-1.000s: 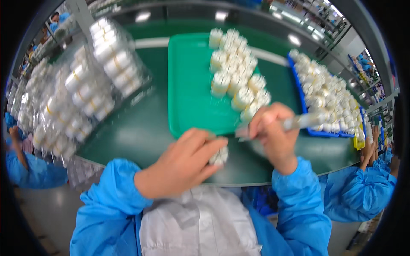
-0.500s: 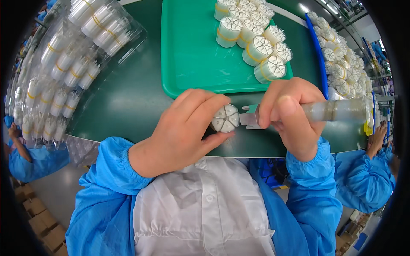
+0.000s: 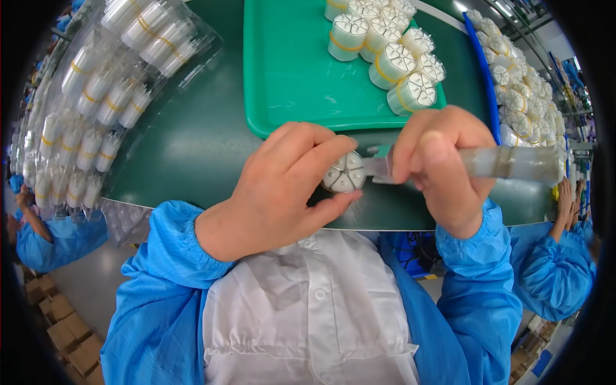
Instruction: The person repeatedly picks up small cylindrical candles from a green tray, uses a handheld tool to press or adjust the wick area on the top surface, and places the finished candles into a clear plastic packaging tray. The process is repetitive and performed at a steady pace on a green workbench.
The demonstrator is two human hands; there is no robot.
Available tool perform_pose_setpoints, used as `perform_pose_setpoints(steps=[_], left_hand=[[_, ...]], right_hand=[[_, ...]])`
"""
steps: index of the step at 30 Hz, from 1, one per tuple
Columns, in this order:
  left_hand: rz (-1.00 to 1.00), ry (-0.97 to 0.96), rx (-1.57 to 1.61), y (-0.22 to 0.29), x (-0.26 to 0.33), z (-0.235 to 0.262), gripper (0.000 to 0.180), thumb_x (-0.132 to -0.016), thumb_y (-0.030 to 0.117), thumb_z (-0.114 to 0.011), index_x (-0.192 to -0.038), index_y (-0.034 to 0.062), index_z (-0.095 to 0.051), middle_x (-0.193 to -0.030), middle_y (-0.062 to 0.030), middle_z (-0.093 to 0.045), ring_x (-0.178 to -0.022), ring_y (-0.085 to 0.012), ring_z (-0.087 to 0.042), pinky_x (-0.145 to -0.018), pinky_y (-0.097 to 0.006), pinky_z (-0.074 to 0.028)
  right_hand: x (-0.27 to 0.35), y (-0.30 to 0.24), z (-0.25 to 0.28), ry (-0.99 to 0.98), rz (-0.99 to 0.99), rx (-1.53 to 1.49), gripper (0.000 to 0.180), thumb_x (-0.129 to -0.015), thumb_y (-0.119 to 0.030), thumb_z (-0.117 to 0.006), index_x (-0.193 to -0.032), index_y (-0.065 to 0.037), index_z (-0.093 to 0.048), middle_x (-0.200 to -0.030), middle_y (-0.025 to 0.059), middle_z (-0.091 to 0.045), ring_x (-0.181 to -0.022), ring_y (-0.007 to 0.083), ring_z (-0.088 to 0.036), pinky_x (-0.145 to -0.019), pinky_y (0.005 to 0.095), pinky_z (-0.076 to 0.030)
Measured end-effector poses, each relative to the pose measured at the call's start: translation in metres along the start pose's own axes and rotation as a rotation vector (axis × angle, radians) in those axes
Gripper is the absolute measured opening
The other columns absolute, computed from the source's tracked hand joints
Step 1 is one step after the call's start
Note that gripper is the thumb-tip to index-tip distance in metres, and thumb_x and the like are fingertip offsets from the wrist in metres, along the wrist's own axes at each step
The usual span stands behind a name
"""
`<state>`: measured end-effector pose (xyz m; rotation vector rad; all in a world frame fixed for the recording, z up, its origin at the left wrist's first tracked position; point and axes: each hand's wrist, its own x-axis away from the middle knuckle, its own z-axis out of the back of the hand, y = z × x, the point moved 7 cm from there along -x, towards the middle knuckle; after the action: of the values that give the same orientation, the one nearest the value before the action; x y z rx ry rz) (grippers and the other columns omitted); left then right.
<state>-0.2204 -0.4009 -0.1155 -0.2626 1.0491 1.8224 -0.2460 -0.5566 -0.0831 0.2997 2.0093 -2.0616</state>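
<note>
My left hand [image 3: 273,186] curls its fingers and thumb around a round bundle of white wedge-shaped pieces [image 3: 344,174], whose segmented end faces up. From the right, my right hand [image 3: 446,160] grips a hand tool [image 3: 516,163] with a thick, tape-wrapped, translucent handle. Its flat metal tip [image 3: 377,168], with a green part beside it, reaches the edge of the bundle's end; the tip is a little blurred. Just beyond both hands lies a green tray [image 3: 289,102], holding several similar bundles [image 3: 410,93] with yellow bands at its right side.
Clear plastic trays with banded white bundles [image 3: 96,96] are stacked at the left of the dark green table [image 3: 173,154]. At the right, a blue-edged tray [image 3: 482,77] is heaped with more bundles. Co-workers' blue sleeves [image 3: 558,276] show at both sides.
Both hands, the bundle and the tool have shifted slightly right in the picture. The tool's tip has come closer to the bundle and now meets its edge.
</note>
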Motion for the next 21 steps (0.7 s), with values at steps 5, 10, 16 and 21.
perform_pose_setpoints(steps=[5, 10, 16, 21], left_hand=[[-0.012, 0.015, 0.062, -0.0003, -0.0012, -0.0020, 0.057, -0.065, 0.011, -0.085, -0.116, 0.0003, -0.062, -0.103, -0.0150, -0.064, -0.089, -0.0310, -0.061, -0.076, -0.039, -0.049], [0.031, -0.044, -0.004, 0.0044, -0.0064, 0.0014, 0.061, -0.064, 0.012, -0.087, -0.118, 0.0007, -0.062, -0.102, -0.0131, -0.062, -0.087, -0.0290, -0.060, -0.076, -0.038, -0.049], [0.104, -0.027, 0.040, -0.0037, 0.0002, -0.0016, 0.067, -0.066, 0.009, -0.086, -0.125, 0.0007, -0.057, -0.105, -0.0127, -0.063, -0.088, -0.0263, -0.061, -0.077, -0.035, -0.051], [0.059, -0.044, 0.130, -0.0023, 0.0008, -0.0021, 0.070, -0.068, 0.005, -0.082, -0.130, -0.0013, -0.051, -0.115, -0.0152, -0.064, -0.096, -0.0280, -0.063, -0.082, -0.035, -0.052]], right_hand=[[-0.0036, 0.0018, -0.0015, -0.024, 0.016, 0.055, 0.027, -0.094, -0.006, -0.062, -0.069, -0.003, -0.054, -0.065, 0.0012, -0.055, -0.057, 0.0058, -0.046, -0.050, 0.0256, -0.035], [-0.0037, 0.0044, -0.0034, -0.064, 0.108, 0.172, 0.027, -0.095, -0.007, -0.061, -0.070, -0.003, -0.054, -0.066, 0.0006, -0.055, -0.056, 0.0056, -0.045, -0.050, 0.0252, -0.035], [-0.0040, 0.0008, 0.0039, 0.012, 0.016, -0.064, 0.024, -0.095, -0.008, -0.060, -0.072, -0.004, -0.053, -0.066, 0.0017, -0.056, -0.057, 0.0059, -0.045, -0.051, 0.0250, -0.036], [-0.0043, 0.0030, -0.0003, -0.013, 0.049, -0.001, 0.027, -0.095, -0.008, -0.059, -0.070, -0.004, -0.052, -0.065, 0.0008, -0.054, -0.057, 0.0062, -0.044, -0.052, 0.0256, -0.035]])
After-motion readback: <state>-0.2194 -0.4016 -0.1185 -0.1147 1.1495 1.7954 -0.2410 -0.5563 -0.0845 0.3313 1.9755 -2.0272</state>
